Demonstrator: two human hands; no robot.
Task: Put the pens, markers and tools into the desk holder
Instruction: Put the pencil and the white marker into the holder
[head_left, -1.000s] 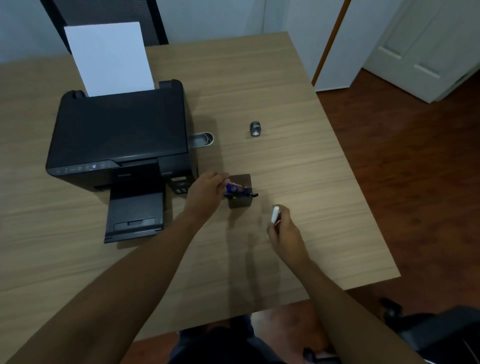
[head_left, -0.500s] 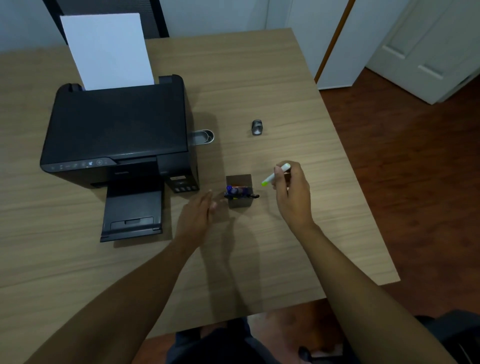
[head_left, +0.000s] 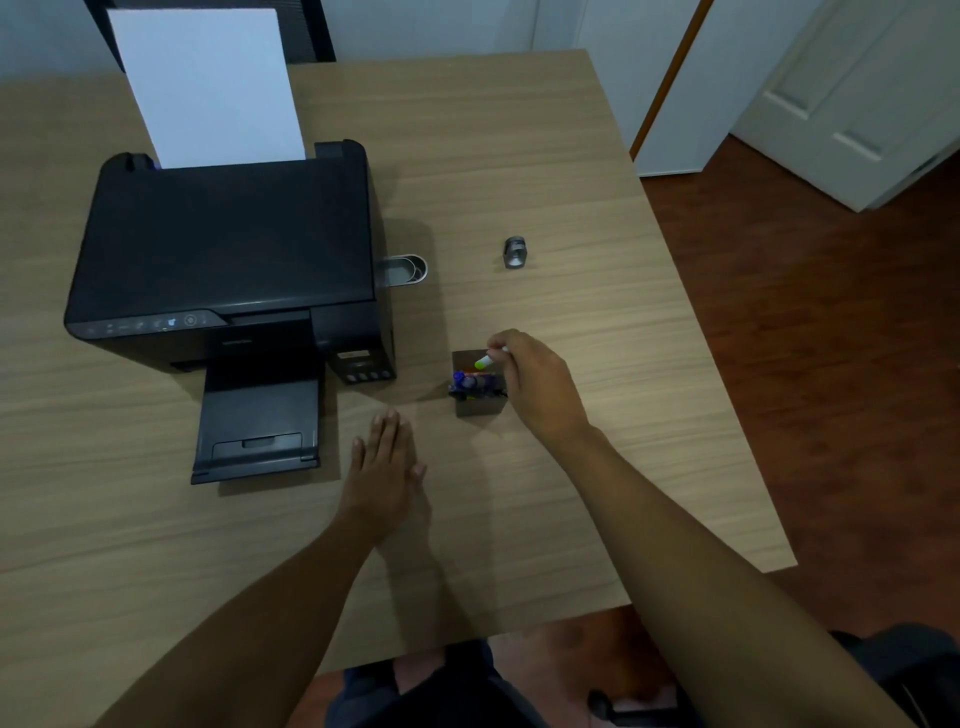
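Observation:
A small dark square desk holder (head_left: 480, 405) stands on the wooden desk, right of the printer. Several pens with blue, red and black ends stick out of it (head_left: 470, 381). My right hand (head_left: 535, 387) is over the holder's right side, pinching a white marker with a green tip (head_left: 484, 361). The green tip points down-left over the holder's opening. My left hand (head_left: 382, 470) rests flat on the desk, lower left of the holder, fingers together and holding nothing.
A black printer (head_left: 228, 260) with a white sheet (head_left: 208, 85) upright in its feeder fills the desk's left. A small silver cylinder (head_left: 514, 252) lies behind the holder. A metal tin (head_left: 408, 269) sits by the printer's right side. The desk edge (head_left: 727, 364) runs along the right.
My right hand carried the marker from the desk up and left, over the holder. My left hand let go of the holder and drew back down-left onto the desk.

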